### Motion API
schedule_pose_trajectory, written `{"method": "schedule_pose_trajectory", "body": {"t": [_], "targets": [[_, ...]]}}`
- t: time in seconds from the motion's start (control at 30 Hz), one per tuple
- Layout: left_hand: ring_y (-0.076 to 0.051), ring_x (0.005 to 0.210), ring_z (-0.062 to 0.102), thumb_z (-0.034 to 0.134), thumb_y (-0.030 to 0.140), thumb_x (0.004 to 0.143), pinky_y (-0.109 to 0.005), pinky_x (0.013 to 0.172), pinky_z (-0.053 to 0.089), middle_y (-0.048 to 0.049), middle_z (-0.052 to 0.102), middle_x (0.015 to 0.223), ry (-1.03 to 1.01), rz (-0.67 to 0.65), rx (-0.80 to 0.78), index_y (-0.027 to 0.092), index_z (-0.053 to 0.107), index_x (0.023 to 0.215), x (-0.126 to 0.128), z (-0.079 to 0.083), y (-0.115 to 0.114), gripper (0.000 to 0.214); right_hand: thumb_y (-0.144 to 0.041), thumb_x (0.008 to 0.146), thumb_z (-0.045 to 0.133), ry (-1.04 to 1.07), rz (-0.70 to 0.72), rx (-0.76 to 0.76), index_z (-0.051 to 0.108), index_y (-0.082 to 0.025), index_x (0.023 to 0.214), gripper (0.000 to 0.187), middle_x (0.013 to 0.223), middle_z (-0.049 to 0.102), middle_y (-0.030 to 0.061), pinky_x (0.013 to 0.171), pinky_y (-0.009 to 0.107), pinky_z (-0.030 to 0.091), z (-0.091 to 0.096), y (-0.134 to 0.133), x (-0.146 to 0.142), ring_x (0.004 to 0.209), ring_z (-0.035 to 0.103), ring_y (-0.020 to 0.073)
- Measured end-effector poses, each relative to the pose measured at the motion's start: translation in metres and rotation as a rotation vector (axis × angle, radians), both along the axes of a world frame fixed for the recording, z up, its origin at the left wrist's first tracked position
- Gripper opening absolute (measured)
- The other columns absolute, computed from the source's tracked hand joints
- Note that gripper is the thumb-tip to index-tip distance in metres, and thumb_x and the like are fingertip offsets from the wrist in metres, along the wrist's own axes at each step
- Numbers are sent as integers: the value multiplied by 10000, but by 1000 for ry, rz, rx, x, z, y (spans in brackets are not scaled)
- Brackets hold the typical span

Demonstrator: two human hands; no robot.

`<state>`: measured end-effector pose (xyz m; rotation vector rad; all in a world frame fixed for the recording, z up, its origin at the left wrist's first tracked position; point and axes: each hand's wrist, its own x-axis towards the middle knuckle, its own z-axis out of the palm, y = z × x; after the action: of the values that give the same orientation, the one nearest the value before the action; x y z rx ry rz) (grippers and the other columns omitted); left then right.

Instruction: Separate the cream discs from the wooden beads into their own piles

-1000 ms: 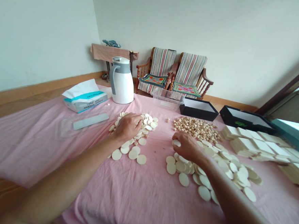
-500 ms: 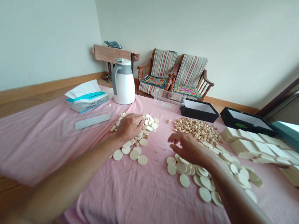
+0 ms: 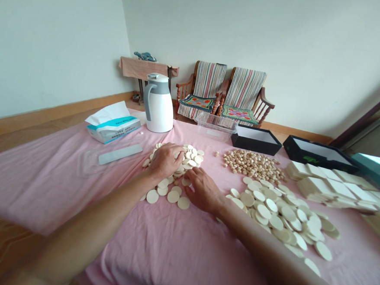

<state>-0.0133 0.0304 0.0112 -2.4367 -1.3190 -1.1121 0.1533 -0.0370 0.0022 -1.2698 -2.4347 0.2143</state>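
My left hand (image 3: 164,159) rests curled on a heap of pale round wooden discs (image 3: 189,156) on the pink cloth (image 3: 170,245), its fingers bent over the discs. My right hand (image 3: 202,190) lies just right of it at the near edge of that heap, fingers spread flat and touching the discs. A second, wider spread of larger discs (image 3: 282,212) lies to the right of my right hand. Behind it sits a pile of small tan wooden knobs (image 3: 252,163).
A white jug (image 3: 158,102), a tissue box (image 3: 114,124) and a clear lid (image 3: 111,156) stand at the back left. A clear tub (image 3: 215,124), two black boxes (image 3: 257,140) and stacked wooden squares (image 3: 330,185) line the back right. Two chairs (image 3: 226,95) stand by the wall.
My right hand has left the right-hand spread of discs and moved left to the left heap, beside my left hand. My left hand has stayed on its heap.
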Motion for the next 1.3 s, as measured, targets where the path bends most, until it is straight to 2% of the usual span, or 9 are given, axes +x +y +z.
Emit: {"method": "schedule_pose_trajectory", "body": {"t": [0.1, 0.27, 0.43, 0.57, 0.63, 0.73, 0.93, 1.1, 1.3], "targets": [[-202, 843, 649, 522, 157, 808, -315, 788, 488, -59, 721, 864, -6, -7, 2, 171, 688, 860, 0, 2, -1, 175, -80, 727, 541, 31, -12, 4, 605, -142, 1034, 319, 936, 589, 91, 791, 301, 442, 8, -6, 17, 898, 542, 195], [-202, 841, 650, 520, 141, 793, -316, 783, 491, -62, 723, 864, -22, -13, -3, 169, 693, 864, 2, 1, -1, 190, -109, 726, 545, 37, -106, 6, 661, -164, 952, 260, 868, 593, 66, 754, 300, 446, 30, -19, 67, 807, 566, 177], [-187, 837, 647, 514, 134, 799, -304, 785, 481, -51, 723, 845, -72, -110, -36, 170, 693, 824, 7, 8, -7, 185, -176, 769, 561, 44, -211, 29, 672, -196, 995, 253, 953, 622, 69, 781, 324, 452, 36, -34, 105, 856, 594, 190], [-134, 739, 636, 540, 161, 802, -233, 686, 474, -20, 715, 805, -95, -384, -323, 169, 696, 818, 10, 31, -24, 157, -225, 809, 544, 170, -310, 86, 664, -193, 908, 159, 864, 638, 48, 708, 299, 461, 25, -38, 116, 780, 601, 174], [-118, 686, 619, 589, 197, 788, -210, 639, 458, -7, 701, 755, 33, -525, -537, 168, 698, 789, 10, 43, -36, 112, -209, 818, 525, 236, -342, 135, 659, -191, 861, 141, 805, 637, 39, 670, 285, 458, 16, -37, 120, 728, 594, 164], [-110, 663, 597, 658, 204, 742, -201, 617, 435, 9, 676, 740, 284, -645, -686, 179, 691, 804, 13, 54, -53, 75, -183, 822, 527, 262, -326, 188, 667, -186, 871, 148, 818, 645, 44, 691, 290, 457, 3, -33, 121, 743, 596, 167], [-182, 841, 606, 688, 126, 658, -255, 742, 437, -10, 657, 872, 620, -576, -612, 201, 630, 884, 21, 49, -72, 245, -125, 828, 539, 129, -149, 115, 703, -214, 892, 197, 903, 653, 55, 824, 353, 416, 1, -34, 102, 867, 582, 195], [-180, 858, 591, 627, 103, 689, -255, 733, 425, -17, 634, 875, 647, -504, -599, 191, 584, 820, 22, 45, -75, 163, -139, 846, 528, 131, -185, 107, 704, -193, 870, 186, 863, 641, 64, 806, 359, 408, 5, -40, 92, 828, 565, 195], [-168, 815, 590, 568, 82, 686, -251, 700, 420, -22, 624, 852, 594, -501, -552, 181, 584, 792, 26, 43, -71, 146, -174, 859, 510, 252, -240, 232, 680, -190, 859, 171, 863, 644, 67, 799, 352, 424, 3, -38, 108, 838, 567, 203]]}}
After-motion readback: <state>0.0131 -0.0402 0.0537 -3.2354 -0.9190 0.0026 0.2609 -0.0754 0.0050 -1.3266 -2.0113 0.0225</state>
